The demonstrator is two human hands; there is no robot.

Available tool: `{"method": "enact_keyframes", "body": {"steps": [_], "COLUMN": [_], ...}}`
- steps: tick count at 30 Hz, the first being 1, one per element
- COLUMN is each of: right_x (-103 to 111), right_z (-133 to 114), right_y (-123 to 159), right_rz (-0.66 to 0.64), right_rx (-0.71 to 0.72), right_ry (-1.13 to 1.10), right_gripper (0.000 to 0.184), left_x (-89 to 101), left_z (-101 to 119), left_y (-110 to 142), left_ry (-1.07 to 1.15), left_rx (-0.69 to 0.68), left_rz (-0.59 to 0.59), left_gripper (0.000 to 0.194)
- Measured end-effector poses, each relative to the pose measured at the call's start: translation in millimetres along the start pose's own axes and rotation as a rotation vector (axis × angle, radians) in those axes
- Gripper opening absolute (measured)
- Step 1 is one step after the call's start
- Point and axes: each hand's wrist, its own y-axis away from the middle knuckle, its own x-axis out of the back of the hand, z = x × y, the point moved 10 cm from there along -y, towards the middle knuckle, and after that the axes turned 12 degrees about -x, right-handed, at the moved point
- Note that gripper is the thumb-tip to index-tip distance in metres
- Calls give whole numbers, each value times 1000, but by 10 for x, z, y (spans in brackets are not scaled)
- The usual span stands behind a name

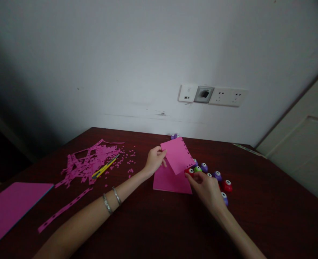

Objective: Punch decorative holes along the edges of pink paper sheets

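Fingers of the left hand pinched the pink card by its left edge, holding it slanted above some pink paper near the middle of the bench, while those of the right hand were closed on a red punch at the card's lower right corner. Dark cut-outs lined the card's right side and began along its lower edge; whether that edge sat inside the punch could not be told. The likeliest trouble was a crooked or overlapping cut-out: the card hung from one pinch, so a slight turn of the left wrist could skew it. Pulling too hard might tear the narrow margin between cut-outs. The green punch and a purple punch crowded the right hand, where a careless knuckle could topple them. Leftward, a yellow cutter lay by pink scraps, a possible nick for a sweeping arm.
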Motion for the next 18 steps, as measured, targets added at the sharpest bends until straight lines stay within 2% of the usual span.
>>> {"method": "enact_keyframes", "body": {"steps": [4,10,18], "right_x": [-8,-5,-115], "right_z": [1,-70,-109], "right_y": [5,45,75], "right_rz": [-8,17,-25], "right_rx": [-7,61,95], "right_ry": [2,9,92], "right_gripper": [30,27,27], "left_x": [-18,-42,-63], "left_z": [16,3,81], "left_y": [12,16,-25], "left_ry": [13,13,9], "left_rx": [-7,12,-9], "left_rz": [-10,-24,-95], "left_gripper": [14,14,13]}}
